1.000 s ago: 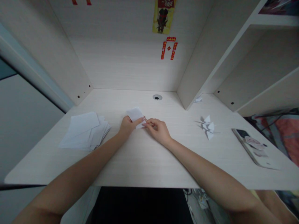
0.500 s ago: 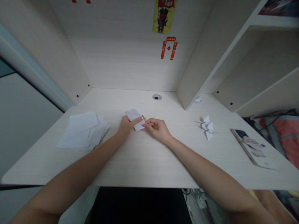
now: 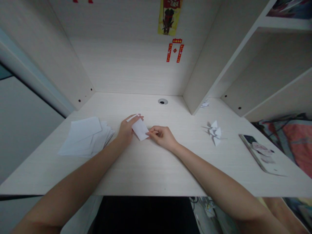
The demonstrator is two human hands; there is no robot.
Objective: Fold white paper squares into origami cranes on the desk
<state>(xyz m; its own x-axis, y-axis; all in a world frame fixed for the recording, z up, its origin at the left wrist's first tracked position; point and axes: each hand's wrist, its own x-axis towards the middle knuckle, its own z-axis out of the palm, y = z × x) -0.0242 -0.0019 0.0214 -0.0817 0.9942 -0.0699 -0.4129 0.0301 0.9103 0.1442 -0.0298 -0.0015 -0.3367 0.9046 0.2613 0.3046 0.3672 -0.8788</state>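
A small folded white paper (image 3: 140, 129) lies at the middle of the pale wooden desk (image 3: 151, 162). My left hand (image 3: 126, 128) holds its left side, with the forefinger stretched along the paper's top edge. My right hand (image 3: 162, 136) pinches the paper's lower right corner with curled fingers. Both forearms reach in from the near edge of the desk.
A loose stack of white sheets (image 3: 85, 136) lies at the left. A folded white paper figure (image 3: 214, 131) stands to the right, and another small one (image 3: 204, 104) sits by the shelf divider. A phone (image 3: 262, 153) lies at the far right. A cable hole (image 3: 162, 101) is at the back.
The left hand has shifted up and left, and the paper has turned so that its face shows between the two hands. The right hand has stayed at the paper's corner.
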